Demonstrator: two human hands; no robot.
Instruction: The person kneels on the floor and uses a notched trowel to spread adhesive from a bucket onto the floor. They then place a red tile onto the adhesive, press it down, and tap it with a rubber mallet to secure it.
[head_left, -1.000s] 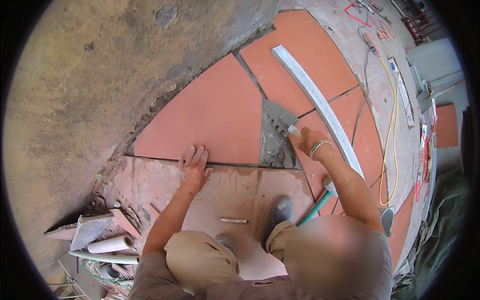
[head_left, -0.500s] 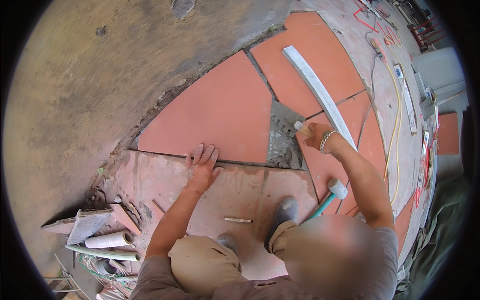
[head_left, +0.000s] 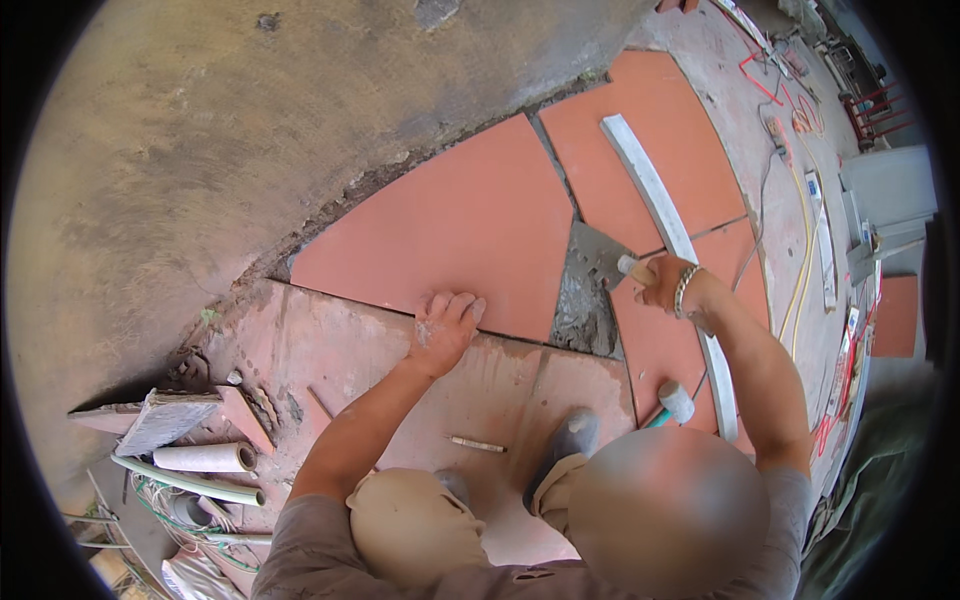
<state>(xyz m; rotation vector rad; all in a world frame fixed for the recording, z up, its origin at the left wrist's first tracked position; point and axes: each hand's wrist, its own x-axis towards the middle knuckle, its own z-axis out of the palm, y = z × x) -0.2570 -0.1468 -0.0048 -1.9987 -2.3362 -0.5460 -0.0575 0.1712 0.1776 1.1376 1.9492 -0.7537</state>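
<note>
My right hand (head_left: 668,284) is closed around the handle of a notched trowel (head_left: 601,258). Its toothed grey blade lies at the far end of a strip of wet grey mortar (head_left: 583,318), between red tiles. My left hand (head_left: 446,325) rests at the near edge of the large red tile (head_left: 440,220), fingers bent over its top and holding nothing. Across the tiles on the right, beside my right wrist, lies a long pale metal straightedge (head_left: 655,190). A mallet (head_left: 676,400) with a whitish head and green handle lies near my right forearm.
A stained wall (head_left: 200,150) borders the tiles on the left. Broken tile pieces (head_left: 165,425), a white roll (head_left: 207,457) and tangled cord lie at lower left. A small pale stick (head_left: 476,444) lies before my feet. Yellow cable (head_left: 803,260) runs along the right.
My left hand has slid right along the tile's near edge, its fingers now more bent. The whole view has shifted slightly. The trowel stays at about the same place over the mortar.
</note>
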